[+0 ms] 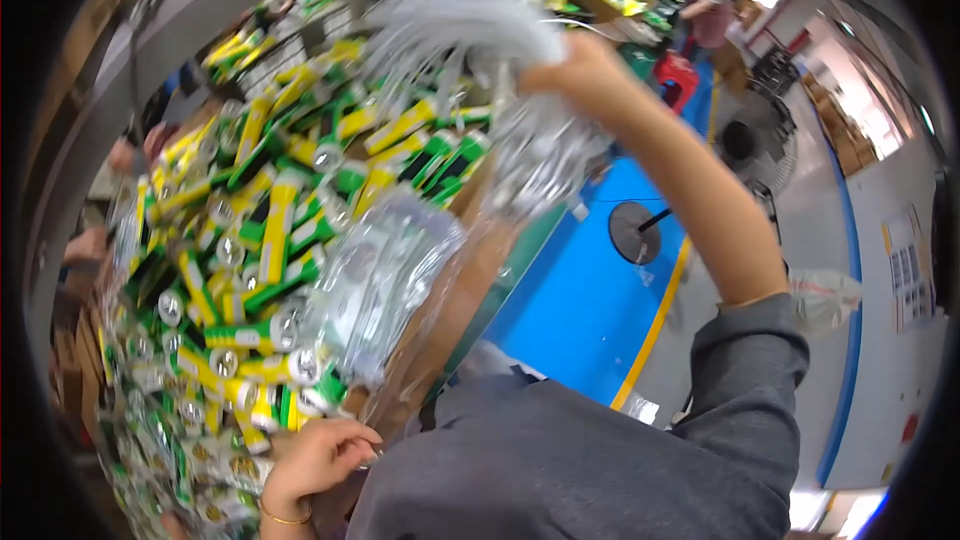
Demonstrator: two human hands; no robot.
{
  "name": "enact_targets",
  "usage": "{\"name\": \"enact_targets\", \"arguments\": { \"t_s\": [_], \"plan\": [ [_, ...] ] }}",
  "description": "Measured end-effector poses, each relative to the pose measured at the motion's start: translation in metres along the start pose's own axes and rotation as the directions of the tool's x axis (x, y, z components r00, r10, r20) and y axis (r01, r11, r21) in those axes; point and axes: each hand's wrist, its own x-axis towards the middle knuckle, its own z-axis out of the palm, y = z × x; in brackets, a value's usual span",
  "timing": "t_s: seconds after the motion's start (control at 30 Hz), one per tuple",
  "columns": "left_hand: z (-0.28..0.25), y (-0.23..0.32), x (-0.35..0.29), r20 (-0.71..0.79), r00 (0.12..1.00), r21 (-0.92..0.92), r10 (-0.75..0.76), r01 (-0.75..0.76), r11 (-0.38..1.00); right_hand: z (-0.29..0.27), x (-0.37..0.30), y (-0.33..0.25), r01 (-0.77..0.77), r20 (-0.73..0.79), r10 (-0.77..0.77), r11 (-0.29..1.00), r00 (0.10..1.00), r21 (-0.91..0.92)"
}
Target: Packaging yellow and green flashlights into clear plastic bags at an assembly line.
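My right hand (575, 70) is raised over the far side of the heap, closed round a thick bundle of thin white cords (470, 25). The bundle is smeared by motion, and its translucent ends hang below the hand. Low at the near edge, my left hand (325, 455) has its fingers curled with thumb and fingertips together; what they hold, if anything, is too small to make out. Green and yellow flashlights (280, 225) lie in a large heap in front of me. Clear plastic bags (385, 275) rest in a pile on the heap's right side.
A brown cardboard edge (425, 325) borders the heap on the right. Beyond it are a blue floor strip (580, 290) and a standing fan (745, 140). Other people's hands (88, 245) show at the left, and a person (705, 0) stands at the far end.
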Motion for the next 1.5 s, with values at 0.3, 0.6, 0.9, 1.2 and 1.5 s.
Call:
{"name": "enact_targets", "arguments": {
  "t_s": [0.3,0.6,0.9,1.2,1.5],
  "plan": [
    [0.140,-0.184,-0.101,0.084,0.888,-0.556,-0.453,0.419,0.718,0.015,0.078,0.031,0.266,0.017,-0.266,0.959,0.964,-0.101],
    [0.290,-0.258,-0.034,-0.015,0.938,0.577,-0.347,0.292,0.763,0.197,0.070,0.070,0.723,0.678,-0.317,0.505,0.663,-0.471],
    [0.150,0.062,0.109,-0.775,0.586,0.145,-0.238,0.531,0.835,0.213,0.116,0.113,0.701,0.808,-0.297,0.687,0.509,-0.189],
    [0.059,-0.005,0.150,-0.962,0.211,0.258,0.175,0.486,0.835,0.179,0.104,0.080,0.917,0.489,-0.777,0.360,0.396,-0.170],
    [0.026,-0.009,0.149,-0.831,0.505,0.452,0.233,0.371,0.811,0.231,0.000,0.041,0.923,0.367,-0.912,0.287,0.182,0.256]
  ]
}}
